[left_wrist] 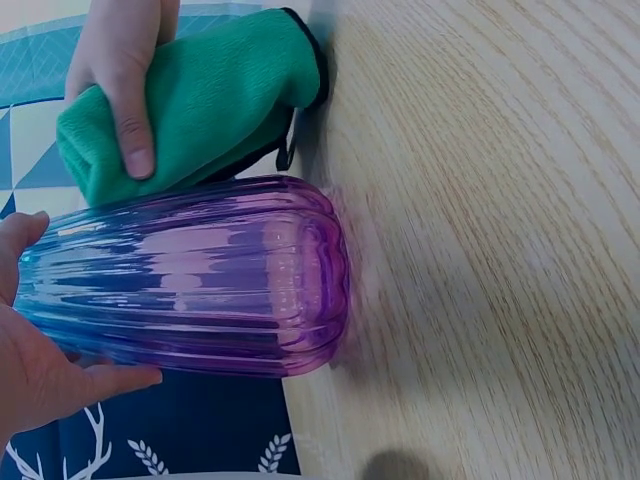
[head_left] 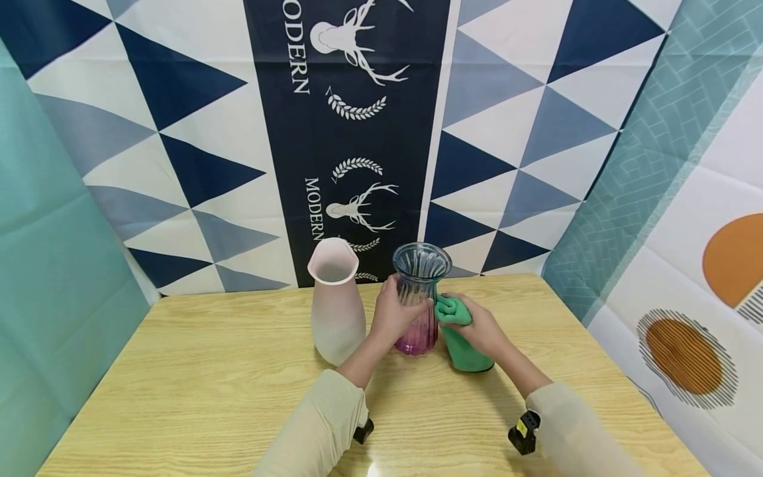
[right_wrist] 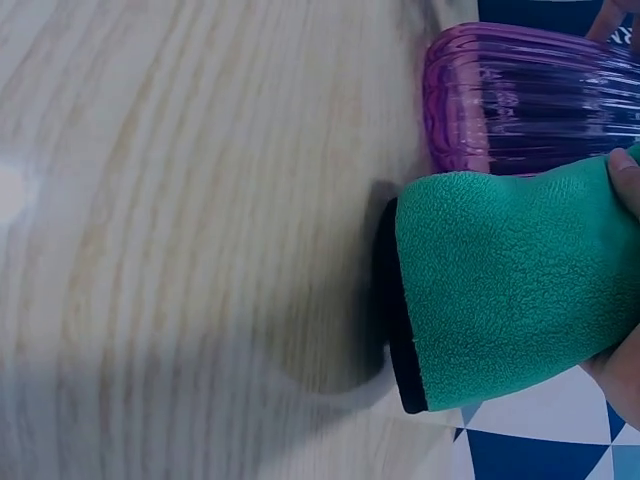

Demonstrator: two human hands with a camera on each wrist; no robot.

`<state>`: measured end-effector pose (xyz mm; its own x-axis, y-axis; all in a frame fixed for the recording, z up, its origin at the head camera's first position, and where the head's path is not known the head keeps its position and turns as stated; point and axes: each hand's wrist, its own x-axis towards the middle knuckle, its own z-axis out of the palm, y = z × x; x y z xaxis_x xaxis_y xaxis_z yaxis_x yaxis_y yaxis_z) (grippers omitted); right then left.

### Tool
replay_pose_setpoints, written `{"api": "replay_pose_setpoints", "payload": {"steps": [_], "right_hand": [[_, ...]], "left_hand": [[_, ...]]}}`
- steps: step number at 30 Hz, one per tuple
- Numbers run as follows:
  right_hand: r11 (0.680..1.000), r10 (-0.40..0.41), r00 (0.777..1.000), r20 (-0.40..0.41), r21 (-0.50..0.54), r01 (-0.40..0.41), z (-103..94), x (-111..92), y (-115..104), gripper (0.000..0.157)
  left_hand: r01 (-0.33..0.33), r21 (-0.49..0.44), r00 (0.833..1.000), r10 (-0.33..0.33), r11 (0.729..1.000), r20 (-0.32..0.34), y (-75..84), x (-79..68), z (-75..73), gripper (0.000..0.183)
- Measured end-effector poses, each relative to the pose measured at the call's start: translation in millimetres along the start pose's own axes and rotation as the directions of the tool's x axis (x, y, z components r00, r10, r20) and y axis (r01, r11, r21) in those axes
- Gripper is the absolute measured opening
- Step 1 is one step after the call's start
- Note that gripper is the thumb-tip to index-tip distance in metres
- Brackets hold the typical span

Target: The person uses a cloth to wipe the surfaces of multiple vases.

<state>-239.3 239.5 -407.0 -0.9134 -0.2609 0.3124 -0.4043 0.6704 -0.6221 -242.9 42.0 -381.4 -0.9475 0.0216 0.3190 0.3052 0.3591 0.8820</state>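
A ribbed glass vase (head_left: 417, 331), blue at its flared rim and purple at the base, stands upright on the table. My left hand (head_left: 396, 311) grips it around the upper body, thumb on the near side and fingers behind. In my right hand (head_left: 481, 329) is a folded green cloth (head_left: 467, 348), its dark-edged end hanging down toward the tabletop. The left wrist view shows the right thumb pressed on the cloth (left_wrist: 200, 110), which lies right along the side of the vase (left_wrist: 200, 280).
A tall pale pink-and-white vase (head_left: 338, 318) stands just left of the glass one, close to my left forearm. The wooden table (head_left: 197, 384) ends at a patterned fabric backdrop (head_left: 357, 132). Fabric also hangs at both sides.
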Motion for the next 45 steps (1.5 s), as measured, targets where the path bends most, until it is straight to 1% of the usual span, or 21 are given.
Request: {"api": "replay_pose_setpoints", "payload": {"steps": [5,10,21,26,32,36,45], "right_hand": [[0.999,-0.018,1.000,0.017,-0.040,0.019,1.5,-3,4,0.055],[1.000,-0.009,1.000,0.013,-0.026,0.010,0.4,-5,4,0.056],[0.999,-0.007,0.993,-0.115,0.034,0.011,-12.3,5,-10,0.056],[1.000,0.001,0.989,-0.146,0.031,0.003,-13.7,9,-16,0.057],[1.000,-0.007,0.984,-0.180,0.028,0.012,-13.8,13,-20,0.058],[0.999,-0.010,0.983,-0.184,0.037,0.017,-12.5,15,-22,0.058],[1.000,0.004,0.989,-0.151,0.031,0.001,-11.5,14,-21,0.058]], "left_hand": [[0.009,0.016,1.000,-0.009,1.000,-0.014,1.7,-1.0,-0.4,0.074],[0.012,0.016,1.000,-0.012,1.000,-0.020,2.3,-2.4,-0.5,0.073],[-0.013,0.031,0.999,0.014,0.999,-0.034,0.4,-1.3,-2.0,0.074],[-0.003,0.022,1.000,0.003,1.000,-0.025,-0.5,-0.8,-1.8,0.072],[0.004,0.046,1.000,-0.003,0.999,-0.016,-1.0,-0.5,-1.6,0.070],[0.011,0.042,1.000,-0.011,0.999,-0.003,-0.4,-0.5,-1.8,0.071],[-0.014,0.055,1.000,0.014,0.998,-0.006,0.2,0.9,-1.2,0.070]]}}
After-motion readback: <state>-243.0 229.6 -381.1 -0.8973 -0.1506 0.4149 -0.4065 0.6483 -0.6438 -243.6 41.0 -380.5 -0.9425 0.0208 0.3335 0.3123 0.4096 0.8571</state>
